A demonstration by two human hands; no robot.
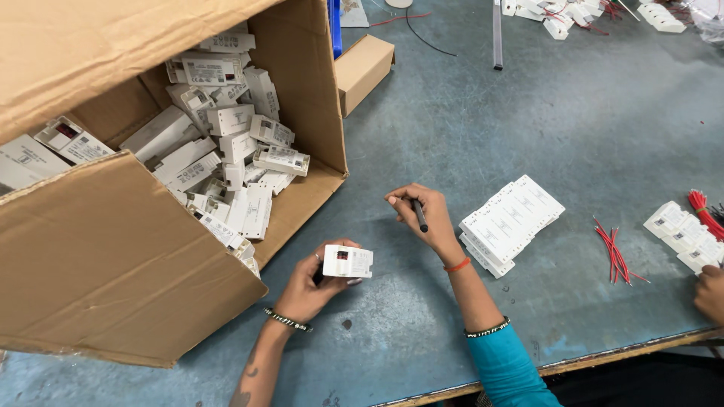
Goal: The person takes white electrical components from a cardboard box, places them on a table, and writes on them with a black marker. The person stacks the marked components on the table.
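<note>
One white module point(348, 261) pinched in left-hand fingers point(320, 280) — black pen point(419, 215) gripped by right-hand fingers point(407, 203).

A small white module point(348, 261) held level; a black pen point(419, 215) upright.

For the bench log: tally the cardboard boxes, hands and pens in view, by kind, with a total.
Cardboard boxes: 2, the large open box and a small closed box
Hands: 3, the left hand with a white module, the right hand, and another person's hand at the right edge
Pens: 1, a black pen in the right grip
Total: 6
</note>
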